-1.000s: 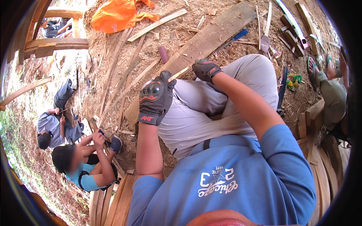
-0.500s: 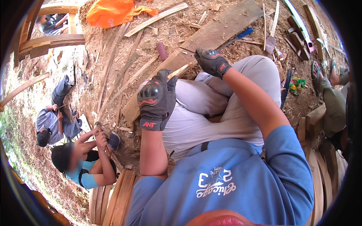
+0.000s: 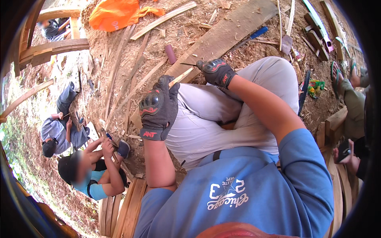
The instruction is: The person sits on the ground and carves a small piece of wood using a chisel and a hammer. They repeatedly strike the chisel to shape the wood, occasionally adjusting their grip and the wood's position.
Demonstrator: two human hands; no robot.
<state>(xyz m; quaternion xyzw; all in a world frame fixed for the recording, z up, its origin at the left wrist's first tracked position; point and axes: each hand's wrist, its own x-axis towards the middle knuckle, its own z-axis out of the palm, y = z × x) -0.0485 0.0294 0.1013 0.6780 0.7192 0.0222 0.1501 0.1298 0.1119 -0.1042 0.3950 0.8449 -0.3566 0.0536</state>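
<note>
Thin pale wood strip [image 3: 181,77], gripped by gloved left hand [image 3: 158,108]

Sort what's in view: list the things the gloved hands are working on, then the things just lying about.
In hand:
left hand, gloved, gripping the thin wooden strip
right hand, gloved, at the strip's far end; whether it holds a tool cannot be told

Lying about:
orange bag
wide plank
blue-handled tool
small maroon cylinder

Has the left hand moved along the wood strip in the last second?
Cannot tell. The left hand grips the wood strip at about the same spot relative to the wide plank; the camera shifted.
</note>
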